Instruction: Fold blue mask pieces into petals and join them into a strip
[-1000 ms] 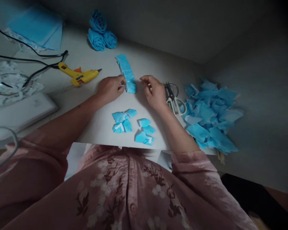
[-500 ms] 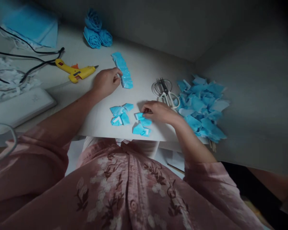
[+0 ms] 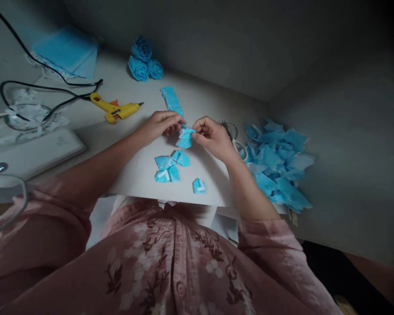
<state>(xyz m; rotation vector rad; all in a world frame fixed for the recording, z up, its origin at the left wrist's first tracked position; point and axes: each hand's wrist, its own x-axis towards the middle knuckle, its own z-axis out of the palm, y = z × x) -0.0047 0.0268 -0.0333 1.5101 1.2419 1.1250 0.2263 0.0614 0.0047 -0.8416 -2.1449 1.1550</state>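
Between my two hands is a small folded blue fabric piece, off the table or just above it. My right hand pinches its right edge between thumb and fingers. My left hand is closed at its upper left corner, fingertips partly hiding the contact. Just beyond the left fingers lies a pleated blue strip, its near end partly covered by them. Nearer me, several folded blue petals lie in a loose cluster. A single folded petal with a white L-shaped mark rests near the table edge.
A yellow glue gun with a black cord lies on the left. Three blue fabric roses and blue sheets sit at the back. Scissors lie beside a heap of blue pieces on the right. A white box is at left.
My right hand has picked up a folded piece from the near table and brought it up and left to my left hand. The left hand has moved right and slightly nearer me. The view has shifted.
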